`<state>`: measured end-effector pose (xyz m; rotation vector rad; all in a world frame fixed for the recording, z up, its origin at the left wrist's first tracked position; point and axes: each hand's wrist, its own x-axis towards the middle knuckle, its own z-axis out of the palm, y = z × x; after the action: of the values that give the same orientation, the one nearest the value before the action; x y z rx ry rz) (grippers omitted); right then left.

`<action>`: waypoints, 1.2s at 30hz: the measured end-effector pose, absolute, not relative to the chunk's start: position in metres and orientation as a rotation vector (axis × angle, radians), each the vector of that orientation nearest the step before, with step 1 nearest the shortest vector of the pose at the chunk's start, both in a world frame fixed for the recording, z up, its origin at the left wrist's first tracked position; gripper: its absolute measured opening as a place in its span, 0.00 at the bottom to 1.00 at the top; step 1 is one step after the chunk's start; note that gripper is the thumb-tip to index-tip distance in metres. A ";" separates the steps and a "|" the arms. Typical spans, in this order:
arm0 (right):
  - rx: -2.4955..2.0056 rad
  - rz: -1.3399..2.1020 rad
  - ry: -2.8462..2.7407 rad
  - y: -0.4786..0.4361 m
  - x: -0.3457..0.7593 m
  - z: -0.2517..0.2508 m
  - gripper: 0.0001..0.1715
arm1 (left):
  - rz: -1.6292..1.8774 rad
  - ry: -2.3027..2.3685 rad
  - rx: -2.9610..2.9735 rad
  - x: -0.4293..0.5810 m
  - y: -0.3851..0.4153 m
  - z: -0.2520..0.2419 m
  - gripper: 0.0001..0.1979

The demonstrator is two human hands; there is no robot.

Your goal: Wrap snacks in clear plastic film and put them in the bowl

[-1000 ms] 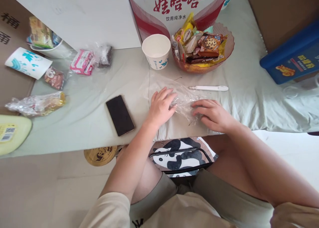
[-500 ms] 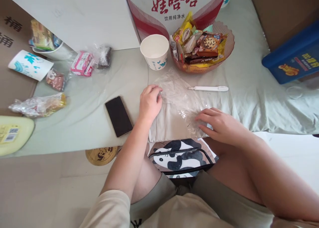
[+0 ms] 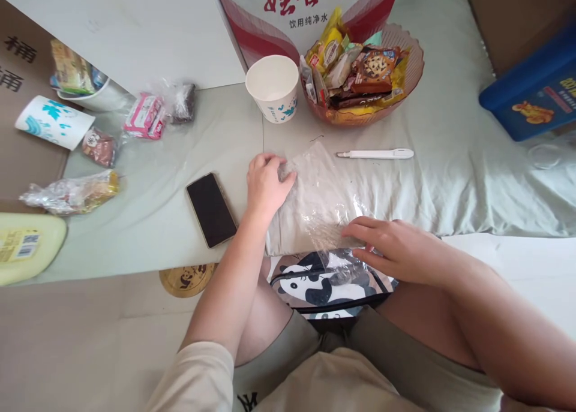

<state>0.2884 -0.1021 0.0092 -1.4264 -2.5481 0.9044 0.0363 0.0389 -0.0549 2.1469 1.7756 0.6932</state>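
Note:
A clear plastic bag (image 3: pixel 317 190) lies crumpled on the cloth-covered table between my hands, its lower end hanging over the front edge. Bent fingers and thumb of my left hand (image 3: pixel 269 187) close on the bag's left side. My right hand (image 3: pixel 393 247) is at its lower right, fingers stretched and apart, their tips against the film. Beyond the bag lies a white utility knife (image 3: pixel 378 154), tip to the left. A white paper cup (image 3: pixel 274 91) stands upright behind my left hand. Left of that forearm lies a dark-screened phone (image 3: pixel 211 210).
A pinkish glass bowl (image 3: pixel 416 58) of wrapped snacks stands before a large printed carton (image 3: pixel 308 16). Wrapped snacks (image 3: pixel 144 117), a tipped paper cup (image 3: pixel 56 123) and a pale yellow bottle (image 3: pixel 27 247) are left. A blue container (image 3: pixel 535 91) is right.
My right hand has moved down and slightly left, and the plastic bag has shifted with it, now hanging over the table edge. My left hand stays at the bag's left side.

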 end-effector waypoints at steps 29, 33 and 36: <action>-1.214 1.534 -1.500 -0.047 0.265 -0.030 0.38 | 0.796 0.801 0.979 0.053 0.024 -0.003 0.28; -1.192 1.727 -1.468 -0.047 0.251 -0.020 0.15 | 0.835 0.831 1.003 0.050 0.022 0.002 0.30; -1.160 1.723 -1.361 -0.053 0.252 -0.010 0.16 | 0.863 0.872 1.048 0.038 0.020 0.004 0.29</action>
<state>0.2519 -0.0526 -0.0101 -1.1602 -1.3613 1.7233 0.0378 0.0196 0.0044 1.0482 0.8721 0.8629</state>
